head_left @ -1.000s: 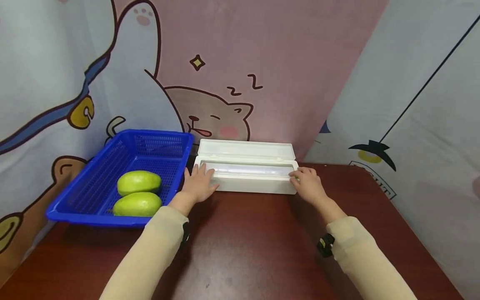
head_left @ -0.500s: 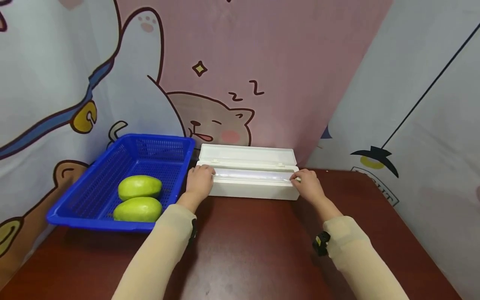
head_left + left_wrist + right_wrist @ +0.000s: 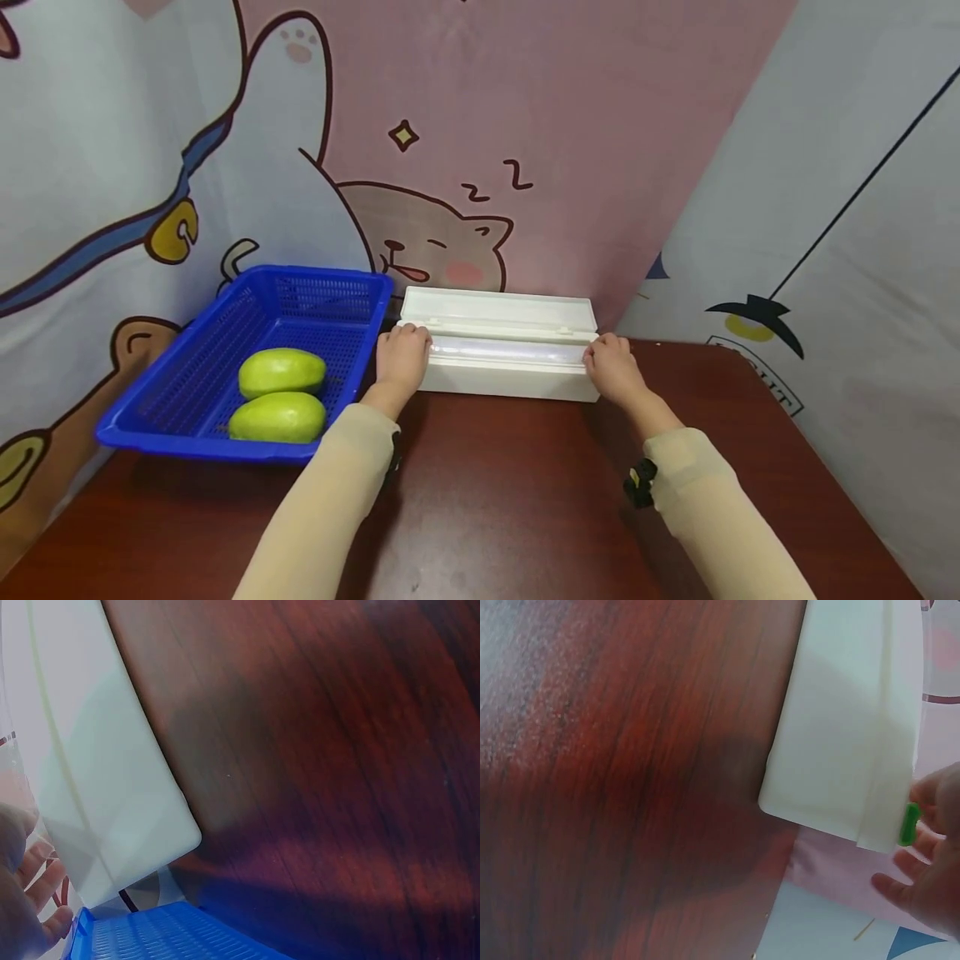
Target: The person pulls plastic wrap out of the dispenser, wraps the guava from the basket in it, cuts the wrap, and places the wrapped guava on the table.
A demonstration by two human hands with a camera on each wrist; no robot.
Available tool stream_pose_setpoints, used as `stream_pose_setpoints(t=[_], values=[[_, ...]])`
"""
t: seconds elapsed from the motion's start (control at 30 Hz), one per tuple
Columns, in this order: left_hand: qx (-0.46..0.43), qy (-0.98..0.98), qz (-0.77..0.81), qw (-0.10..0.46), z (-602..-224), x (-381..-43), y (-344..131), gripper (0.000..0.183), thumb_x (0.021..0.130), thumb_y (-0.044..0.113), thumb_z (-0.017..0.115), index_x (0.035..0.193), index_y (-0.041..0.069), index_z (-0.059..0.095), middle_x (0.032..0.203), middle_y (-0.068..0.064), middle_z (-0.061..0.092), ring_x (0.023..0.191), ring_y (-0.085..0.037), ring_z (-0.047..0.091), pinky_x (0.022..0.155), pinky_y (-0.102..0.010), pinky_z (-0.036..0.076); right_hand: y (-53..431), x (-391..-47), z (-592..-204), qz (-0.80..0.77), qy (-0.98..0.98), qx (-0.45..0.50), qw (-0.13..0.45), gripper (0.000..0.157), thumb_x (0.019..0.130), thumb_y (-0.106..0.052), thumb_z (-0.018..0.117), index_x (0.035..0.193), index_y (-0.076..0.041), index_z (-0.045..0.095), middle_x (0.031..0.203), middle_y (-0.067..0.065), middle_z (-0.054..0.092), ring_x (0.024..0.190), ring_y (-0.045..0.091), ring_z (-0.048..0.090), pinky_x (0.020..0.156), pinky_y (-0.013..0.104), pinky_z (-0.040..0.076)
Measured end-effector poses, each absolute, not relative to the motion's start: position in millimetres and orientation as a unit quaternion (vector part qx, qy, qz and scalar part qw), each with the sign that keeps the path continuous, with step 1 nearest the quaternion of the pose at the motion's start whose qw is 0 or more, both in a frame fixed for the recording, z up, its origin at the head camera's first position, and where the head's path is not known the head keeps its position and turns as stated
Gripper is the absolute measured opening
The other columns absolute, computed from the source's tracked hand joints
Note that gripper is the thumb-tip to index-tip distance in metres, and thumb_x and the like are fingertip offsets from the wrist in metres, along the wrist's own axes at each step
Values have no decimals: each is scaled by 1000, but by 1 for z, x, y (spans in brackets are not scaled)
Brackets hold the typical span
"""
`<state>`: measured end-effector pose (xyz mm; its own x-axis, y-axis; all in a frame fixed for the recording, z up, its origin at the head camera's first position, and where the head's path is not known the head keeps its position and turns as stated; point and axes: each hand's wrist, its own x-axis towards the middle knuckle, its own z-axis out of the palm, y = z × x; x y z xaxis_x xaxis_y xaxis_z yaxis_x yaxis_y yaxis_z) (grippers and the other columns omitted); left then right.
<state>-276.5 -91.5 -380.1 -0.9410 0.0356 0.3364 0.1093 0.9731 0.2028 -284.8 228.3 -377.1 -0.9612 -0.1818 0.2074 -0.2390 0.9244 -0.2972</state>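
A white cling film dispenser (image 3: 510, 379) stands on the table with its lid (image 3: 498, 310) raised behind it. Clear cling film (image 3: 510, 349) stretches across its top opening. At the dispenser's left end my left hand (image 3: 402, 358) has its fingers curled over the film's edge; its thumb is hidden in the head view. My right hand (image 3: 613, 367) pinches the film at the opposite end. Beside those fingers, the right wrist view shows a small green slider (image 3: 910, 824) on the dispenser's upper edge. In the left wrist view, the left fingers (image 3: 46, 885) lie behind the dispenser's corner.
Left of the dispenser sits a blue plastic basket (image 3: 202, 448), close to my left hand. Two green oval fruits (image 3: 281, 372) lie in it. A printed cloth (image 3: 600, 125) hangs behind the dark wooden table (image 3: 517, 492).
My left hand has gone from spread fingers on the dispenser's front edge to curled fingers at the film. The right fingers have closed in at the right end. The dispenser stays in place.
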Motion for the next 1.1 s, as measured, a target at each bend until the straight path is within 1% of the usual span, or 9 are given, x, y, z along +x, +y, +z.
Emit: stream_pose_setpoints(t=[0.2,0.3,0.43,0.6,0.67,0.77,0.87,0.97,1.1], values=[[-25,-978,-116,169,-374,-277,-91,21,94,23,53,100,9,67,101,-9,66,100,-29,59,87,-45,45,224,-287,-378,206,-964,137,95,20,90,-17,60,97,-1,68,119,25,50,116,43,38,94,59,36],[-19,-979,-116,169,-373,-278,-91,20,94,23,53,101,10,67,102,-9,66,101,-28,59,87,-45,46,221,-287,-378,205,-963,151,90,16,88,-16,63,94,-4,71,115,22,53,113,42,40,93,57,37],[-14,-978,-122,167,-375,-280,-91,20,95,24,52,101,11,67,102,-8,66,102,-27,59,88,-44,46,218,-288,-379,208,-963,151,86,12,88,-13,62,90,-4,70,112,21,55,113,41,41,93,56,37],[-6,-979,-126,158,-373,-281,-90,21,95,24,51,101,12,67,103,-8,65,103,-27,58,88,-44,45,215,-292,-382,169,-968,154,99,16,91,-12,56,91,0,66,110,22,57,111,43,45,93,55,39],[-7,-981,-121,150,-370,-280,-88,21,96,23,50,101,11,66,103,-8,65,102,-27,57,87,-44,45,214,-293,-382,139,-971,161,112,16,91,-12,54,91,1,64,106,22,59,107,42,48,90,53,42],[-14,-982,-118,146,-367,-280,-87,21,95,22,50,101,10,66,102,-9,65,100,-27,57,84,-43,47,215,-295,-380,112,-971,169,128,12,89,-9,55,90,0,63,94,18,63,92,36,55,80,48,47],[-15,-980,-134,144,-366,-281,-86,20,96,21,50,100,8,65,101,-9,65,97,-27,61,80,-41,52,219,-296,-379,114,-969,175,129,6,85,-4,58,88,-2,62,83,13,64,79,28,56,70,43,47],[-13,-976,-172,134,-367,-283,-88,19,96,18,49,101,7,62,101,-10,65,94,-28,64,76,-42,54,223,-298,-380,121,-968,180,128,9,83,-3,59,90,-2,64,83,12,63,79,25,55,68,41,48],[-19,-966,-228,120,-366,-286,-93,17,96,15,48,100,5,60,102,-13,66,93,-31,64,78,-43,52,227,-300,-376,85,-970,176,145,13,86,-11,60,93,-3,68,85,12,64,83,27,57,67,42,50]])
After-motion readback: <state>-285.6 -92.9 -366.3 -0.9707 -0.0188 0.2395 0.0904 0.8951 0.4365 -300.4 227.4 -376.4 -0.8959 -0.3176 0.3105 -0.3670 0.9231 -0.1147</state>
